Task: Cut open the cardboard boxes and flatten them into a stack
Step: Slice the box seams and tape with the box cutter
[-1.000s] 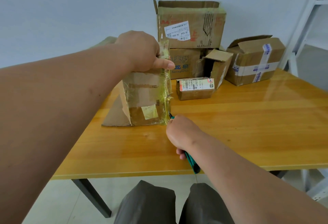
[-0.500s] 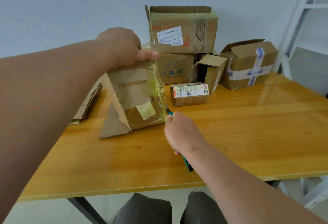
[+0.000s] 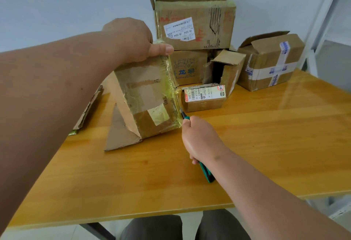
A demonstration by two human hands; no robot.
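Observation:
A taped cardboard box (image 3: 146, 99) stands tilted on the wooden table (image 3: 247, 144), one flap splayed out at its lower left. My left hand (image 3: 133, 40) grips its top edge, thumb pointing right. My right hand (image 3: 199, 139) holds a green utility knife (image 3: 206, 173), whose blade tip touches the box's lower right taped corner. Flattened cardboard (image 3: 89, 110) lies at the left, partly hidden behind my left arm.
Several more boxes stand at the back: a large open one (image 3: 195, 21) stacked on a printed box (image 3: 188, 68), a small open box (image 3: 226, 68), a small labelled box (image 3: 203, 97) and a white-taped box (image 3: 271, 61). A white shelf frame (image 3: 330, 21) stands at the right.
The box has tipped leftward under my left hand. My right hand with the knife stays at the box's lower right corner. The view has shifted, and flattened cardboard at the left has come into sight.

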